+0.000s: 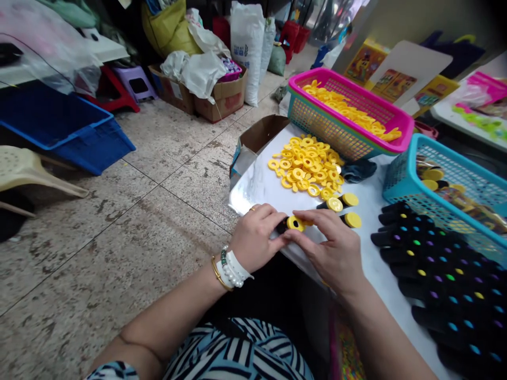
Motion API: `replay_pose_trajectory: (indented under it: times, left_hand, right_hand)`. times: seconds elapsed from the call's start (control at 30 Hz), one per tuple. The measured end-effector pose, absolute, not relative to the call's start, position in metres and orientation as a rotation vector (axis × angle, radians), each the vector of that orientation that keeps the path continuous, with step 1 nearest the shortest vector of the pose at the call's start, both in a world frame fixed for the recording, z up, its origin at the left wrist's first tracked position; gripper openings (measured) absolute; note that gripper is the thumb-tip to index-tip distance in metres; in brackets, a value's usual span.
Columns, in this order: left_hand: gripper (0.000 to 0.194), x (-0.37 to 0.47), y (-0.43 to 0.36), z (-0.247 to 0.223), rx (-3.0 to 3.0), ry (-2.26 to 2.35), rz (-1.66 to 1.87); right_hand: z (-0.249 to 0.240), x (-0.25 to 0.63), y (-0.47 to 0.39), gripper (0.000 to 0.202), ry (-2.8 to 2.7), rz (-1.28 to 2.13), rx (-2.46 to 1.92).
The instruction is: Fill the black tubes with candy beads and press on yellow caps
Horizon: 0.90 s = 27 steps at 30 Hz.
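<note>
Your two hands meet over the near edge of the white-covered table (pixel 247 192), with the yellow ring (pixel 292 220) between their fingertips. Your left hand (pixel 255 236) has its fingers and thumb closed on the short black piece (pixel 281 227); your right hand (pixel 336 250) pinches the ring from the opposite side, thumb and forefinger at its rim. The black piece lies to the left of the ring, its long axis apparently running crosswise from hand to hand, though your fingers hide most of it; whether the ring is fully seated you cannot tell from here. Its dark centre faces up toward you. The ring looks like smooth, hard moulded plastic, like the glossy loose rings (pixel 307 164) heaped just beyond. Nearer your right hand lie black pieces with round yellow ends (pixel 335 204), and farther right, matt black tubes (pixel 439 269) dotted with colour.
</note>
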State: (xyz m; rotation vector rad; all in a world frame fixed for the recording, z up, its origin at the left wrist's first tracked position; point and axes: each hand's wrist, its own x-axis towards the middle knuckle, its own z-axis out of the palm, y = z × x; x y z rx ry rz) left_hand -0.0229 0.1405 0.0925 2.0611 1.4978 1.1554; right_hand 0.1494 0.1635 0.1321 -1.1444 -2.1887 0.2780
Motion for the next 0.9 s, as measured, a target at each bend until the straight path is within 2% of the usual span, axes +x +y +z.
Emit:
replay_pose_trajectory:
  times: [0.47, 0.67, 0.9]
  left_hand:
    - [0.020, -0.032, 0.144, 0.104, 2.065, 1.445, 0.964]
    - [0.023, -0.044, 0.152, 0.122, 1.411, 1.077, 0.843]
    - [0.024, -0.025, 0.158, 0.117, 1.185, 1.132, 0.922]
  right_hand:
    - [0.129, 0.144, 0.168, 0.024, -2.193, 0.400, -1.131]
    - [0.131, 0.142, 0.166, 0.021, -2.208, 0.465, -1.144]
    - [0.124, 0.141, 0.162, 0.019, -2.165, 0.416, -1.167]
